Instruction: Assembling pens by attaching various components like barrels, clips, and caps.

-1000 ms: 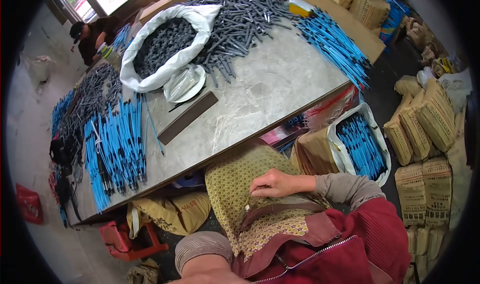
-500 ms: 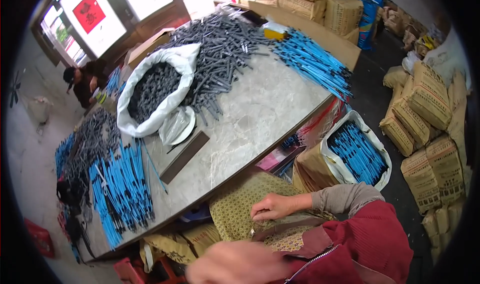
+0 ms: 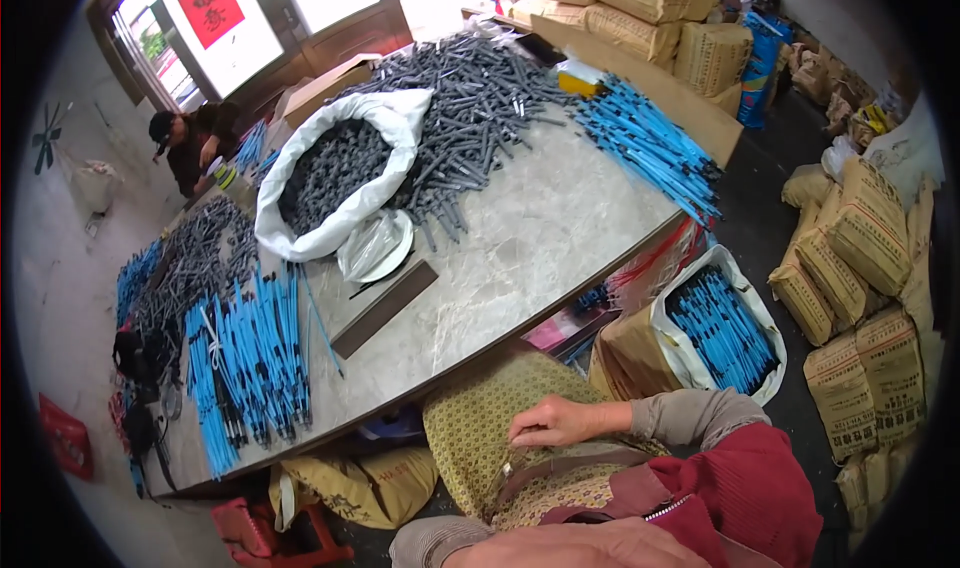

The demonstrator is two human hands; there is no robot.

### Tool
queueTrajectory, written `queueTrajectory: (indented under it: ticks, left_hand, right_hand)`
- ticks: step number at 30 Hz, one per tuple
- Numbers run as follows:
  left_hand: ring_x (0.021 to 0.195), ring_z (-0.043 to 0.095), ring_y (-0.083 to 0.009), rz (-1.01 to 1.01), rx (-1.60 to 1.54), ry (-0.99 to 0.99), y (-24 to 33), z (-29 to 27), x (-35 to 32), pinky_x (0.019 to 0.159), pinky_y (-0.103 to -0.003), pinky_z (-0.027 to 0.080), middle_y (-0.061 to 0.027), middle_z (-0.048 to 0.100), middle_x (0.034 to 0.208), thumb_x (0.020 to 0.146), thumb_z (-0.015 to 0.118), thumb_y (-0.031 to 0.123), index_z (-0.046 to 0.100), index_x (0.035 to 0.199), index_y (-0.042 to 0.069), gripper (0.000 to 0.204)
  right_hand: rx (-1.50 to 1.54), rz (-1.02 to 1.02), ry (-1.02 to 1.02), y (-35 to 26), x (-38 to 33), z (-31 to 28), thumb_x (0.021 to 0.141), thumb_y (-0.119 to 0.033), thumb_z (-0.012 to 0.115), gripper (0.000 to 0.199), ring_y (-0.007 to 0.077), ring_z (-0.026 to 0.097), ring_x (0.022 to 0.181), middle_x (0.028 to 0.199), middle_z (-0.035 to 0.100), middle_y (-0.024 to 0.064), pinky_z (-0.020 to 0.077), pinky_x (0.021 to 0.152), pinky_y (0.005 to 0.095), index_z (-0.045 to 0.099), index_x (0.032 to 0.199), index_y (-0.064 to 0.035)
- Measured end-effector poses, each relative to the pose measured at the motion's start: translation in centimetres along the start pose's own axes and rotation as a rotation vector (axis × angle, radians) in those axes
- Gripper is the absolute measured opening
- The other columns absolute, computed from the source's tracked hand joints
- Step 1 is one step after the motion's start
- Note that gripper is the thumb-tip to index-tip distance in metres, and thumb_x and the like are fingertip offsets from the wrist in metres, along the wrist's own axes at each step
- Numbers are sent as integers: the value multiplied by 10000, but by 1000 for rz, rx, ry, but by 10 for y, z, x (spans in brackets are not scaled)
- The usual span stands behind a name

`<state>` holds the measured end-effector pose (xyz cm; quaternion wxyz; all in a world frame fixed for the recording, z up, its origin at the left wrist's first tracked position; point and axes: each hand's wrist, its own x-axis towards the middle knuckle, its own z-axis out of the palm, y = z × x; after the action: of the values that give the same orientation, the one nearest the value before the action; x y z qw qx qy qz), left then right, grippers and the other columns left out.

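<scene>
My right hand (image 3: 552,423) rests above my lap, over the yellow-green patterned cloth (image 3: 465,413), its fingers curled in a loose fist with nothing showing in them. Low in the picture, against the front of my dark red jacket (image 3: 765,488), lies my left hand (image 3: 600,546); only its back is in sight, and its fingers are hidden. Across the stone-topped table (image 3: 520,258) in front of me lie a heap of dark grey plastic tubes (image 3: 490,93), a white sack (image 3: 405,138) of small dark grey parts, and bundles of thin blue rods with black fittings (image 3: 255,348).
A dark flat bar (image 3: 385,308) lies near the table's front edge. To my right stands a sack (image 3: 660,338) full of blue rods, with stacked brown paper sacks (image 3: 865,223) beyond. A red stool (image 3: 245,533) is at lower left. Another person (image 3: 190,148) works at the far left.
My left hand, blurred before, has moved down and right against my jacket, and its grey sleeve now shows. My right hand stays above my lap. The whole view has shifted slightly.
</scene>
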<state>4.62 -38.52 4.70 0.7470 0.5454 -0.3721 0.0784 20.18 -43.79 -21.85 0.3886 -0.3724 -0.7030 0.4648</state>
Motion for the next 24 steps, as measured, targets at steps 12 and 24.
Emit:
queueTrajectory:
  ticks: [12, 24]
  left_hand:
    - [911, 661, -416, 494, -270, 619, -27, 44, 9, 785, -502, 543, -309, 655, 993, 1010, 624, 172, 457, 1110, 3, 258]
    - [651, 564, -279, 480, 0, 649, -9, 43, 12, 548, -399, 444, -185, 633, 802, 995, 639, 122, 443, 1237, 19, 329]
  right_hand:
    - [-47, 3, 9, -5, 3, -6, 962, -186, 678, 136, 242, 706, 699, 794, 708, 106, 525, 611, 336, 694, 1012, -60]
    - [-50, 16, -19, -3, 2, -4, 956, -178, 685, 123, 202, 700, 669, 773, 706, 92, 518, 592, 320, 699, 1002, -64]
